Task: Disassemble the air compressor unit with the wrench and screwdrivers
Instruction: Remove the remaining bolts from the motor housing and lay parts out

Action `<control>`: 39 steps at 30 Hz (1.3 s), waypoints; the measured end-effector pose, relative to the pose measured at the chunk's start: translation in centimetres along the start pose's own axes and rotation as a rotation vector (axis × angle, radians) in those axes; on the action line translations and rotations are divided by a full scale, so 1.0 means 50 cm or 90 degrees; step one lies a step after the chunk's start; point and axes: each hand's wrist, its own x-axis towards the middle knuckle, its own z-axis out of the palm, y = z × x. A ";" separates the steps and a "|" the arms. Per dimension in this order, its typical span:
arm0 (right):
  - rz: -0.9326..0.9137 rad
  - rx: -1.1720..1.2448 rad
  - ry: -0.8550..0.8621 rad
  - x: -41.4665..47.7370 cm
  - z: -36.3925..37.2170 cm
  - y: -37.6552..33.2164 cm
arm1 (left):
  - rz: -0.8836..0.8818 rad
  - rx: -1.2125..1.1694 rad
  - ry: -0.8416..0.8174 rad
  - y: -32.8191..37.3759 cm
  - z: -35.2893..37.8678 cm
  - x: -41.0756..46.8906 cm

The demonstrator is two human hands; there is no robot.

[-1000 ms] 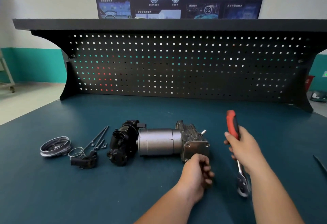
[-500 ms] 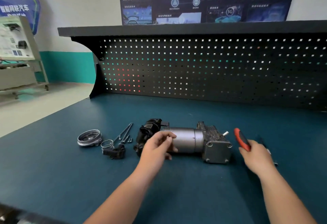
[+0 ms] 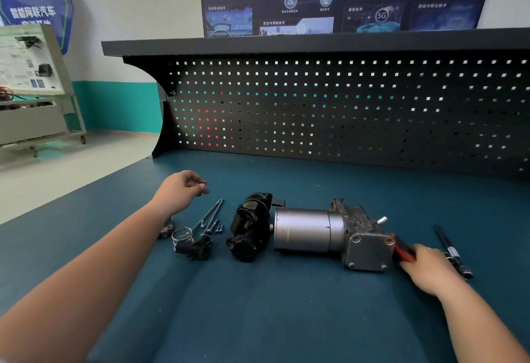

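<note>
The air compressor lies across the blue bench: a silver motor cylinder [image 3: 307,229] joined to a grey housing with a square end plate [image 3: 368,248]. A black head section [image 3: 249,227] lies at the cylinder's left end. My left hand [image 3: 180,190] hovers above the bench left of the long bolts [image 3: 210,214], fingers curled with tips together; whether something small is pinched there is unclear. My right hand [image 3: 430,268] rests on the bench right of the end plate, closed on the red-handled ratchet wrench [image 3: 403,249], whose head is hidden under the hand.
Wire spring clips [image 3: 180,233], a small black fitting [image 3: 195,248] and short screws [image 3: 219,229] lie left of the black section. A round metal cover [image 3: 167,227] peeks from under my left forearm. A dark tool shaft [image 3: 453,250] lies at far right. The pegboard [image 3: 344,110] walls off the bench's back.
My left hand left the compressor's end plate, passed over the cylinder and now sits far left above the loose bolts. My right hand lowered the wrench onto the bench beside the end plate.
</note>
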 end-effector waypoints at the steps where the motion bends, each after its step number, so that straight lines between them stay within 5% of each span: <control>1: -0.001 -0.003 -0.002 0.002 0.000 0.000 | -0.001 0.015 -0.010 -0.008 0.001 0.006; 11: -0.013 -0.001 -0.002 0.007 0.002 0.003 | 0.094 0.368 -0.061 -0.060 0.009 0.025; 39: -0.008 0.042 0.000 0.008 0.005 0.003 | -0.029 0.565 -0.240 -0.046 0.035 0.024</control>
